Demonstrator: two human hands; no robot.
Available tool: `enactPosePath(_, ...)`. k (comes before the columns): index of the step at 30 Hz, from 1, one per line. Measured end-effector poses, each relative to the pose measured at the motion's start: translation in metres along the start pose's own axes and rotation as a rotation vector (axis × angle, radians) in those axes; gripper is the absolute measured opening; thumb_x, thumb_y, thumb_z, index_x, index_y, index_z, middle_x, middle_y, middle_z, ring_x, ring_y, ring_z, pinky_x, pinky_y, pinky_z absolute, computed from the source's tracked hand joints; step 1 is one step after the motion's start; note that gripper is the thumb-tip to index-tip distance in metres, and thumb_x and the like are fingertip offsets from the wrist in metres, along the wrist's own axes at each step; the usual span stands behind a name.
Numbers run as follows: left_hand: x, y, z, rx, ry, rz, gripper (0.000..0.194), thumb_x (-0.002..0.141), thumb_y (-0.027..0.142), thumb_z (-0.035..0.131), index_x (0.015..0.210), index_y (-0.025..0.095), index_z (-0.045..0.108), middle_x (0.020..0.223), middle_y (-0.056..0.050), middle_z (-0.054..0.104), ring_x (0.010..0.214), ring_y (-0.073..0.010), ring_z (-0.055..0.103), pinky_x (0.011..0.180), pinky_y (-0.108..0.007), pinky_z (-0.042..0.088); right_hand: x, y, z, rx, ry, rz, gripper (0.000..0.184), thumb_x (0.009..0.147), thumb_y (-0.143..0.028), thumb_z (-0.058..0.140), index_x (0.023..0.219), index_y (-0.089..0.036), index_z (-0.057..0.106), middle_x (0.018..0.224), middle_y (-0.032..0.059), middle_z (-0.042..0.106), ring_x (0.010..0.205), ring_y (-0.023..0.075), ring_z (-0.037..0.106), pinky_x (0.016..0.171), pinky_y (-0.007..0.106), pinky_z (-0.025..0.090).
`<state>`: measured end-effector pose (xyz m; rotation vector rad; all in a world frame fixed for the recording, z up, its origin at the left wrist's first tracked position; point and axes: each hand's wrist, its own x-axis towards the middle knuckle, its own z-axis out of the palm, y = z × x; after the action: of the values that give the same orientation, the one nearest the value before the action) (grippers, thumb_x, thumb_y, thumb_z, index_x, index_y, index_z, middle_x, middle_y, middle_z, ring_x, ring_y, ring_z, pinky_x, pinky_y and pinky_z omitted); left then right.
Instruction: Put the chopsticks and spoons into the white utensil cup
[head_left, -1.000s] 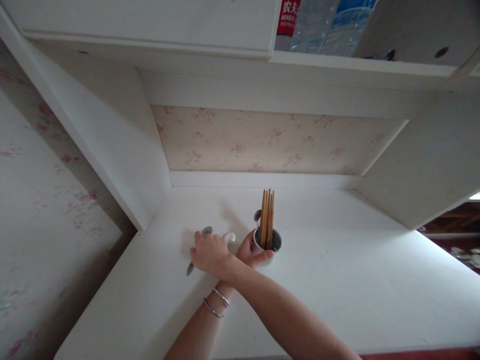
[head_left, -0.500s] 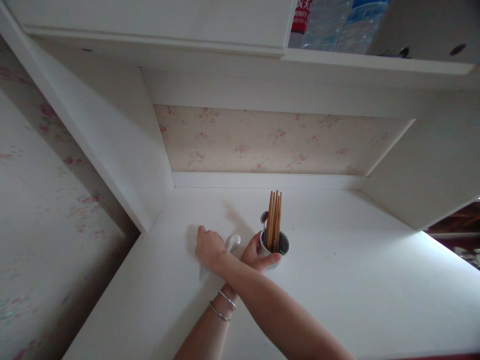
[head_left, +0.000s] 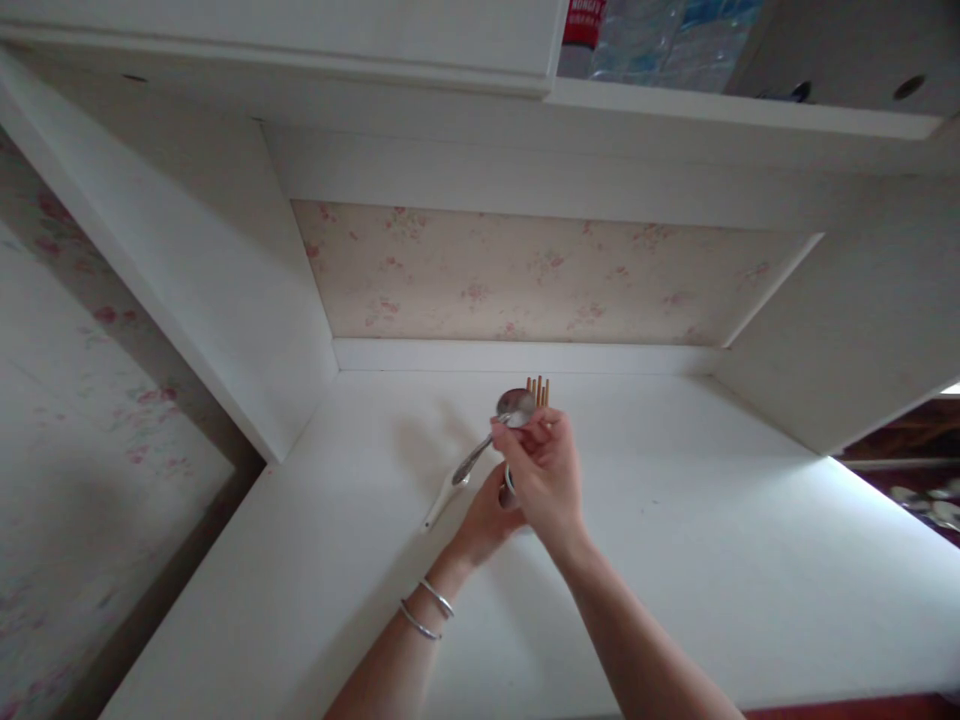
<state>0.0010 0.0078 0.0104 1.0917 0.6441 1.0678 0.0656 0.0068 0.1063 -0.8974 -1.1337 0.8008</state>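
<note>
My right hand (head_left: 546,475) is closed on a metal spoon (head_left: 516,405) near its bowl. The spoon's handle slants down to the left, above the tabletop. Behind that hand, my left hand (head_left: 480,520), with two silver bangles on its wrist, is wrapped round a cup (head_left: 511,479) that is mostly hidden. Several wooden chopsticks (head_left: 538,389) stick up past my right fingers, their lower parts covered. A white spoon (head_left: 437,506) lies on the table left of the cup, partly hidden by the metal spoon's handle.
The white tabletop (head_left: 675,560) is bounded by side panels and a low back ledge (head_left: 525,356). Overhead hangs a white cabinet (head_left: 300,50), with plastic bottles (head_left: 637,40) on its open shelf. Floral wallpaper (head_left: 480,275) covers the wall behind.
My right hand has moved from the far left, over my left arm, to the cup, and a metal spoon now shows in it. My left hand stays at the cup. The view has shifted slightly.
</note>
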Motion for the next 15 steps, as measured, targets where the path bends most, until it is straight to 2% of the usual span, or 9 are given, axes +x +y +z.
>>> enactPosePath(4,0.001,-0.001,0.006,-0.042,-0.017,0.031,0.068,0.067,0.032,0.081,0.127,0.019,0.051,0.125,-0.013,0.061,0.116,-0.0288,0.055,0.103,-0.044,0.037,0.026,-0.003,-0.045,0.020,0.180,-0.059,0.031,0.076,-0.029,0.070,0.098,-0.023,0.049,0.088,0.0007,0.068,0.076,0.0143,0.066,0.070,0.029,0.053)
enactPosePath(8,0.001,-0.004,0.005,-0.035,0.014,0.048,0.066,0.066,0.029,0.082,0.125,0.020,0.053,0.124,-0.011,0.061,0.116,-0.0269,0.055,0.104,-0.042,0.036,0.033,0.018,-0.079,-0.104,0.245,-0.016,0.030,0.075,-0.032,0.071,0.097,-0.019,0.055,0.089,0.0032,0.068,0.077,0.0162,0.066,0.074,0.035,0.054)
enactPosePath(11,0.001,-0.006,0.004,-0.007,0.015,0.052,0.065,0.067,0.029,0.081,0.126,0.020,0.053,0.123,-0.011,0.061,0.115,-0.0269,0.054,0.103,-0.042,0.036,0.030,0.035,-0.093,-0.170,0.253,0.037,0.032,0.073,-0.036,0.072,0.097,-0.019,0.057,0.086,0.0037,0.069,0.075,0.0173,0.066,0.073,0.036,0.054)
enactPosePath(15,0.002,-0.010,0.003,0.008,0.016,0.045,0.066,0.068,0.031,0.080,0.126,0.020,0.051,0.122,-0.011,0.061,0.113,-0.0267,0.055,0.101,-0.043,0.038,0.024,0.048,-0.101,-0.269,0.218,0.069,0.030,0.075,-0.035,0.069,0.099,-0.020,0.059,0.086,0.0044,0.070,0.077,0.0184,0.066,0.074,0.036,0.053)
